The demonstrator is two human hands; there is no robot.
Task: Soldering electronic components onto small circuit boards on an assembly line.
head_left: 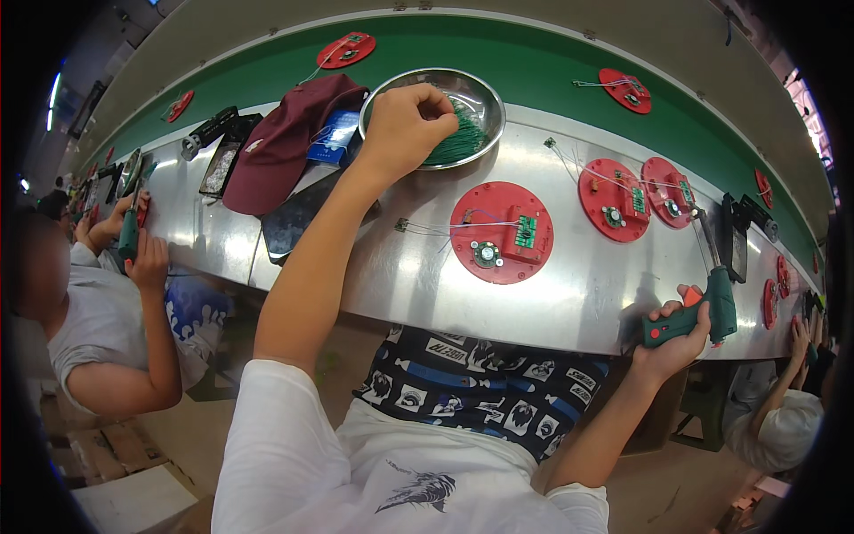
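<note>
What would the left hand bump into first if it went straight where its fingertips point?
Probably the green strands in the shiny bowl: the left hand has its fingertips turned toward them. How big any gap is, I can't tell.

A shiny metal workbench (400, 298) carries the things, with a green belt (551, 71) running along its far side. A round steel bowl (487, 102) stands near the belt, a maroon cap (283, 147) to its left. One red disc (480, 240) lies nearer the front edge; two wired red discs (598, 212) sit close together farther right. Other red discs (336, 55) lie on the belt.
</note>
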